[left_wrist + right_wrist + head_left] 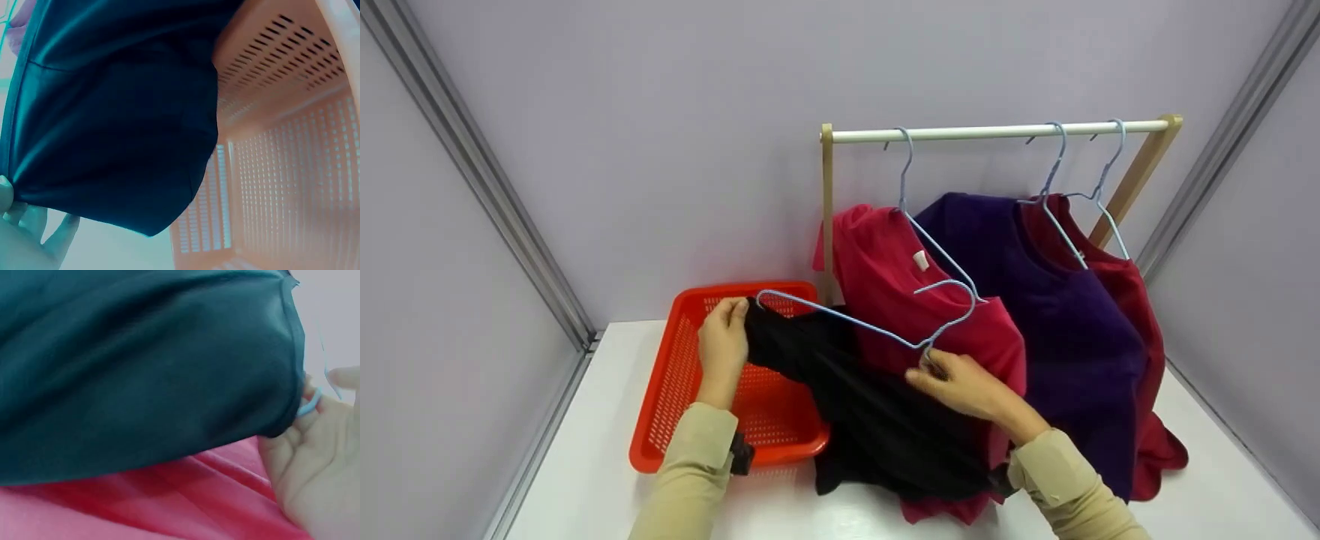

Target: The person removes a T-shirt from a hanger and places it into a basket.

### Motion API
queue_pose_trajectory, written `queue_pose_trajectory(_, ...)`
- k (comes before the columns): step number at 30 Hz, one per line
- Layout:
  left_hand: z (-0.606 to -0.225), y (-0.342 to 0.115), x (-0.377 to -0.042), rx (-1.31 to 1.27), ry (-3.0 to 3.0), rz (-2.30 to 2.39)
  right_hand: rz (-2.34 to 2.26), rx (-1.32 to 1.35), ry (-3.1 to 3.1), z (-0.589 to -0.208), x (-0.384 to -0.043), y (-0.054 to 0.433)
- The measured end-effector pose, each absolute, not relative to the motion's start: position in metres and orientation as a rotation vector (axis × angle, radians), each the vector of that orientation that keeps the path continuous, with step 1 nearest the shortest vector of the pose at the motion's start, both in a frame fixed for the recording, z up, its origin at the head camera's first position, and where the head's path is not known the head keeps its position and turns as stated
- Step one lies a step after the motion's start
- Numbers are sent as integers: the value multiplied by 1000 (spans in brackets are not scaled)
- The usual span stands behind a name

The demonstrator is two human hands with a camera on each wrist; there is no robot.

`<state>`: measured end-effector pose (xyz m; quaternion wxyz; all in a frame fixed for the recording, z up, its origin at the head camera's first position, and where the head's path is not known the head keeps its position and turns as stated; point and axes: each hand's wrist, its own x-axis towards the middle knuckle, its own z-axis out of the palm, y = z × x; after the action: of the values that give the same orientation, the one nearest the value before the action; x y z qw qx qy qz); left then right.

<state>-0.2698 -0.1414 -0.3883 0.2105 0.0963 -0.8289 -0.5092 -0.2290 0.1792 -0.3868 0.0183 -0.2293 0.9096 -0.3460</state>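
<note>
A black shirt point(877, 412) hangs slanting between both hands, in front of a pink shirt. My left hand point(722, 341) pinches its upper left edge between thumb and fingers; in the left wrist view, the fingertips point(7, 194) sit at a corner of the dark cloth point(112, 124). With my right hand point(964, 386) I grip a light blue wire hanger point(877, 328) below its hook. The hanger's left end reaches the cloth beside my left hand. In the right wrist view, a bit of blue wire point(308, 406) shows at the right hand's fingers, partly hidden by the shirt's edge.
A red perforated basket point(656, 405) stands under and beside my left arm. Behind, a rack with a white rail point(960, 134) carries a pink shirt point(877, 247), a purple shirt point(1080, 345) and a dark red shirt point(1151, 337) on blue hangers. Walls enclose the white table point(577, 442).
</note>
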Motion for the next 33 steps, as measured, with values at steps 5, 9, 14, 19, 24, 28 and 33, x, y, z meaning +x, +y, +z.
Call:
queue_pose_trajectory(5,-391,-140,-265,300,-2417,-1259,-1084,-807,2849,-387,-232,184)
queue_pose_trajectory(9,-395,-133,-260,280,-2448,-1223,-1101,-719,2972,-386,-234,179)
queue_pose_trajectory(14,-396,-115,-254,293,-2483,-1276,-1148,-606,3017,-384,-236,168)
queue_pose_trajectory(19,-394,-92,-245,289,-2496,-1550,-1244,-515,2985,-383,-240,154)
queue_pose_trajectory(24,-398,-68,-228,122,-2421,-1970,-1286,-496,2975,-384,-243,137)
queue_pose_trajectory(28,-404,-51,-215,-118,-2365,-2229,-1292,-546,2978,-382,-242,122)
queue_pose_trajectory(33,-415,-37,-207,-387,-2418,-2075,-1275,-584,2947,-379,-241,106)
